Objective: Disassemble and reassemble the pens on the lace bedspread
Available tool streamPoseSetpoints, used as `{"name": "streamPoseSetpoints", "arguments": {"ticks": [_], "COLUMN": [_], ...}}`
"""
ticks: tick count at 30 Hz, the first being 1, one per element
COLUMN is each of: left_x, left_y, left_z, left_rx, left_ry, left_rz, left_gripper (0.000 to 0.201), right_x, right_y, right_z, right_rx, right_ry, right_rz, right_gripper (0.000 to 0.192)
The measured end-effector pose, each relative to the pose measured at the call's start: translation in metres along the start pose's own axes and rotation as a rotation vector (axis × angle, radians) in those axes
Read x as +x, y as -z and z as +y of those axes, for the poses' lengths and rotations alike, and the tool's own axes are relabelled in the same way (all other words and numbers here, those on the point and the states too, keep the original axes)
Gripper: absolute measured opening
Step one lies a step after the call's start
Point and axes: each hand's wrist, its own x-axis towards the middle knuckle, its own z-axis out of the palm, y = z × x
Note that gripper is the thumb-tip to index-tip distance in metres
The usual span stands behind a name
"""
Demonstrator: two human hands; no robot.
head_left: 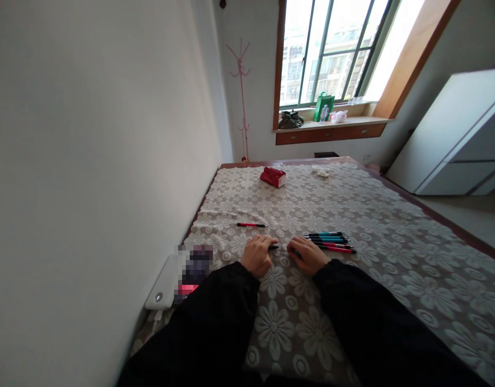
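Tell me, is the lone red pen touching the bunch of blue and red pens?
Apart. The head view shows the lone red pen with bare flowered tablecloth between it and the bunch of pens.

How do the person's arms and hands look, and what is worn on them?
Both arms are covered by long black sleeves of loose, plain fabric that end at the wrists. No marking or pattern shows on them. The left hand and the right hand are bare: no gloves, and no ring or watch is visible.
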Motion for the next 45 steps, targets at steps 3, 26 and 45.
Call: {"name": "streamPoseSetpoints", "arguments": {"ticks": [3,26,45], "left_x": [-0.0005,-0.0007,-0.0008], "left_y": [-0.0037,-0.0010,-0.0054], "left_z": [-0.0020,-0.0023,-0.0046], "left_rx": [0.027,0.062,0.032], "left_ry": [-0.017,0.015,0.001], "left_rz": [0.011,0.017,0.055], "left_gripper": [0.042,0.033,0.030], "right_x": [-0.0001,-0.0002,0.0005], "right_y": [-0.0014,-0.0077,-0.0079], "right_z": [0.0022,0.0059,0.0051], "right_rx": [0.020,0.048,0.001], "right_ry": [-0.012,-0.100,-0.090], "right_rz": [-0.001,0.099,0.097], "right_gripper": [0.011,0.011,0.010]}}
